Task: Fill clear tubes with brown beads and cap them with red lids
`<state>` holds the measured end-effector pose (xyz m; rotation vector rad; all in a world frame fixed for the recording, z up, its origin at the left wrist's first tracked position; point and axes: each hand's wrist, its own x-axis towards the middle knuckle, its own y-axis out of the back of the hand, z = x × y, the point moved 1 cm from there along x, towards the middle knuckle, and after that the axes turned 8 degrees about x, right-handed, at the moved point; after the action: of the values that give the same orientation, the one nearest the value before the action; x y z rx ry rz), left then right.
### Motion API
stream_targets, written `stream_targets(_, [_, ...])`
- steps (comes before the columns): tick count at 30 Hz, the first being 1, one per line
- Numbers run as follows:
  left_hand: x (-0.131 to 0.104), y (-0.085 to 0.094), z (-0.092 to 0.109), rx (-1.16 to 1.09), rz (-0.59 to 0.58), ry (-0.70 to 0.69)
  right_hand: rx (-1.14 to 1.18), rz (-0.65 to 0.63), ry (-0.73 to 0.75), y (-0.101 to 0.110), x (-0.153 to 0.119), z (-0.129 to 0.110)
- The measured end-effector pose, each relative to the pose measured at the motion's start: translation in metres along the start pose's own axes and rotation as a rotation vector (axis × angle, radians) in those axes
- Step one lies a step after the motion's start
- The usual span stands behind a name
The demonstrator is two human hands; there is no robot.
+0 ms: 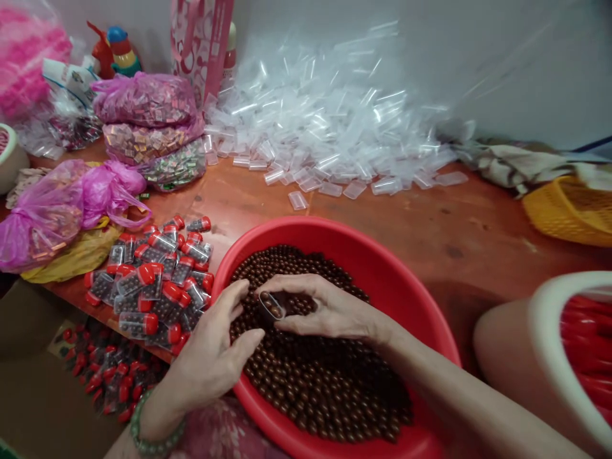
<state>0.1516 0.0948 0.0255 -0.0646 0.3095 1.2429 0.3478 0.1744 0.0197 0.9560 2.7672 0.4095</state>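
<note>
A red basin (411,280) in front of me holds a mass of shiny brown beads (315,392). Over the beads, my right hand (325,306) pinches a small clear plastic case (271,306) between thumb and fingers. Its oval mouth faces me, and brown beads show inside. My left hand (224,344), with a green bead bracelet on the wrist, is at the basin's left rim. Its thumb and fingers are apart, and nothing is between them. Left of the basin lies a pile of filled cases with red caps (157,274).
Empty clear cases (335,140) heap along the wall. Tied pink bags (148,102) sit at the back left. More capped cases (112,370) lie below the table edge. A white tub of red caps (540,338) and a yellow basket (568,207) are to the right.
</note>
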Motion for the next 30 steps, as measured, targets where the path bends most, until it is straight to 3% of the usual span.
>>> stream_targets(5, [0.022, -0.016, 0.006, -0.070, -0.128, -0.087, 0.111, 0.032, 0.132, 0.004, -0.015, -0.024])
stream_targets(12, [0.027, -0.028, 0.015, -0.085, -0.139, -0.093, -0.071, 0.144, 0.085, 0.008, -0.046, -0.035])
stream_targets(18, [0.026, -0.026, 0.019, 0.101, -0.167, -0.111, -0.144, 0.200, 0.096, 0.007, -0.062, -0.050])
stream_targets(21, [0.026, -0.025, 0.019, 0.185, -0.107, -0.135, -0.192, 0.252, 0.092, 0.007, -0.078, -0.056])
stream_targets(24, [0.026, -0.025, 0.021, 0.161, -0.098, -0.130, -0.316, 0.459, -0.012, 0.018, -0.119, -0.049])
stream_targets(27, [0.028, -0.027, 0.022, 0.105, -0.171, -0.050, -0.596, 0.888, -0.383, 0.042, -0.186, -0.030])
stream_targets(28, [0.028, -0.028, 0.022, 0.116, -0.192, -0.033, -0.641, 0.972, -0.480, 0.050, -0.211, -0.021])
stream_targets(30, [0.030, -0.030, 0.020, 0.177, -0.166, -0.032, -0.662, 1.003, -0.604, 0.066, -0.255, -0.001])
